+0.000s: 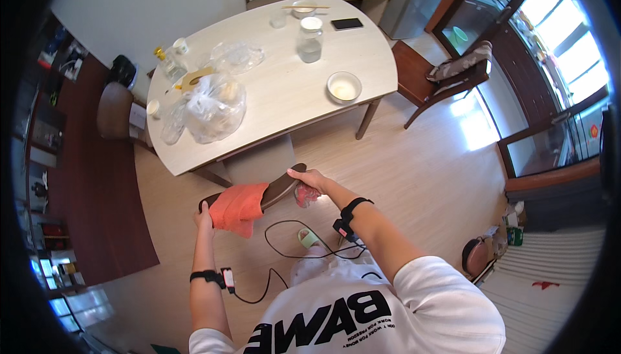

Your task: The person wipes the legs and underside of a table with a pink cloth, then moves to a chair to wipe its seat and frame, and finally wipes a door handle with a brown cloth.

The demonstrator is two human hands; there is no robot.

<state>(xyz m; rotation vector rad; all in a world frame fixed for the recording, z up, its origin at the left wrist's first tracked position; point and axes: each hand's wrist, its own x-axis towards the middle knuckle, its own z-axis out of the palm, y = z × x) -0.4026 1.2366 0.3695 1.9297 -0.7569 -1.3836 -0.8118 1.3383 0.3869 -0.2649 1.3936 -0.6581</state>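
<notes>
Both of my hands are on the dark brown top rail of a dining chair point(280, 192). Its light padded seat point(264, 160) is partly under the table. My left hand point(204, 217) grips the left end of the rail, thumb on top. My right hand point(308, 179) grips the right end. Over the left and middle part of the rail hangs an orange cloth point(237, 208), beside my left hand. A crumpled pink-and-grey cloth point(306, 195) shows just below my right hand; whether my fingers hold it is hidden.
The pale dining table point(276, 87) bears a tied plastic bag point(216, 111), a lidded glass jar point(310, 43), a bowl point(344, 87) and a phone point(347, 24). A wooden chair point(422, 75) stands right. Black cables point(276, 255) loop by my legs; a dark red cabinet point(97, 184) is left.
</notes>
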